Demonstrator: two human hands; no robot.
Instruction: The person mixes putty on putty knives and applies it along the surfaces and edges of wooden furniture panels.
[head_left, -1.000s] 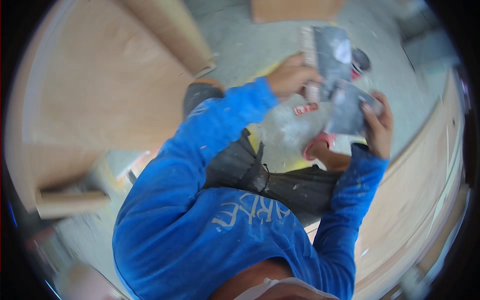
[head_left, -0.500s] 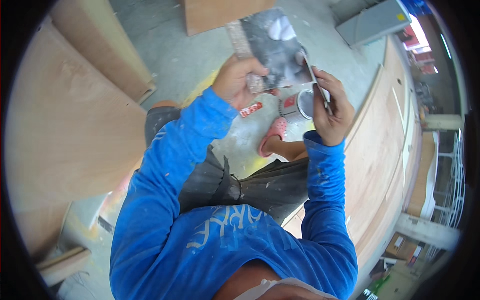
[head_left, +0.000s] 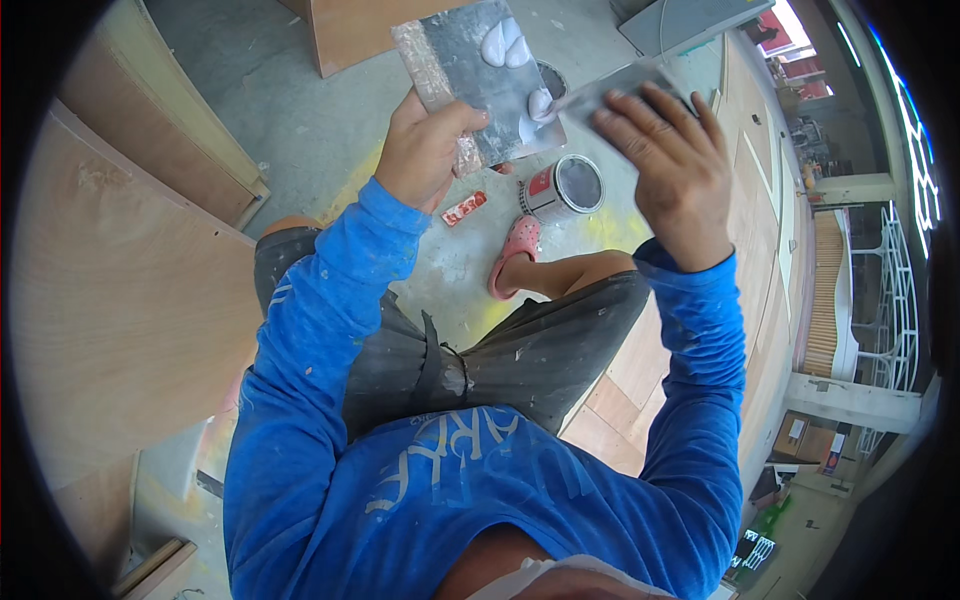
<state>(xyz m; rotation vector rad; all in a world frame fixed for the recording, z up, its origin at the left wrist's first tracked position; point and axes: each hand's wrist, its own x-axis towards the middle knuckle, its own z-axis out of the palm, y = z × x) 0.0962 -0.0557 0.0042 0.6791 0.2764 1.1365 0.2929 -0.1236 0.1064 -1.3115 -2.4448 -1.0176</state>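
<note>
Near twelve o'clock, the left hand (head_left: 425, 150) is clamped on a grey plate (head_left: 465, 85) bearing white paste (head_left: 503, 47); towards one o'clock, the right hand (head_left: 680, 165) grips a flat scraper (head_left: 612, 84), its corner touching the paste.

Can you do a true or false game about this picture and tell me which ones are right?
1. The left hand holds a grey plate with white paste on it. True.
2. The right hand is empty. False: it holds a grey blade.
3. A pink shoe shows near the can. True.
4. The can is lying on its side. False: it stands upright on the floor.
5. The sleeves are green. False: they are blue.
6. A small red-and-white piece lies on the floor. True.
</note>
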